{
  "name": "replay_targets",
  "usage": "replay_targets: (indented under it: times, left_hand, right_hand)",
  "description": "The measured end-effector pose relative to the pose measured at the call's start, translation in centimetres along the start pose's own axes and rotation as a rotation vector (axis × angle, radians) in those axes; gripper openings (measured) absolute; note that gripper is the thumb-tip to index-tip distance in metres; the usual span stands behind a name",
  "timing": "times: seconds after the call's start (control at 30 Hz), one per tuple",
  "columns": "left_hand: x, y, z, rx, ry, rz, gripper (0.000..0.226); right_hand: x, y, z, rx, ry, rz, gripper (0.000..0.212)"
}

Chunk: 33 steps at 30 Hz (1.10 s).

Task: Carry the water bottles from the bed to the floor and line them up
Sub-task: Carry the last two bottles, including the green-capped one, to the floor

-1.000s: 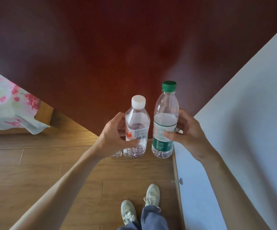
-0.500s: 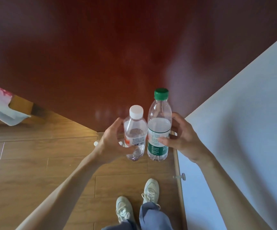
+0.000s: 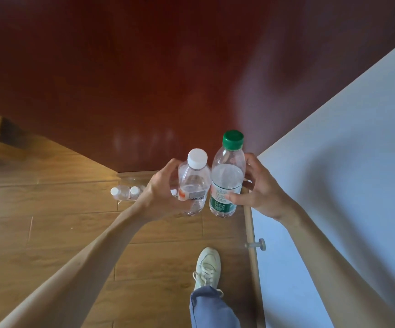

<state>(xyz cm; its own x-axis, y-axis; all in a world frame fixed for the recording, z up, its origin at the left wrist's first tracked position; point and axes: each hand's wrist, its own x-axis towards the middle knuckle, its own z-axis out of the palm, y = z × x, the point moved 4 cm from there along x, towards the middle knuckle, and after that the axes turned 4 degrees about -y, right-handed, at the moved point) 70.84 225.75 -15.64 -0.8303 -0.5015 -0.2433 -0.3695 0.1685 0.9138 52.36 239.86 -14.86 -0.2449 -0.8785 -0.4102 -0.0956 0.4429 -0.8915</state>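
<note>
Wooden plank floor [image 3: 49, 233] fills the lower left of our view and ends at a dark red wooden panel [image 3: 144, 79] that rises across the top. We hold two water bottles upright in the air, just in front of the panel's lower edge. Our left hand [image 3: 161, 192] curls fingers and thumb around a small clear bottle [image 3: 194, 185] with a white cap. Our right hand [image 3: 260, 188] grips a taller bottle [image 3: 227, 178] with a green cap and green label. The two bottles appear to touch, side by side between our hands.

At the panel's foot, two more small white-capped bottles [image 3: 125, 192] stand close together on the floor, partly hidden by our left wrist. Right of the panel, a pale wall [image 3: 345, 185] runs toward us, edged by a skirting board [image 3: 248, 221] with a doorstop [image 3: 256, 245]. Open floor stretches out in front of the panel. One pale shoe [image 3: 208, 266] stands on it.
</note>
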Motion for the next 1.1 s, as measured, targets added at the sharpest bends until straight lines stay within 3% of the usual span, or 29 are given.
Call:
replay_targets:
  times: [0.27,0.53,1.1]
  left_hand:
    - [1.7,-11.1,3.4,0.073,0.007,-0.004,0.066]
    - [4.8,-20.1,7.8,0.136,-0.022,0.034,0.071]
    - [6.7,-28.2,12.4,0.097,-0.004,0.106,0.073]
  right_hand:
    - [3.4,9.3,3.4,-0.231,-0.036,0.015,0.070]
    - [6.5,18.7,5.0,-0.307,0.000,-0.002,0.073]
    - [11.8,30.8,7.3,-0.348,0.055,-0.044,0.074]
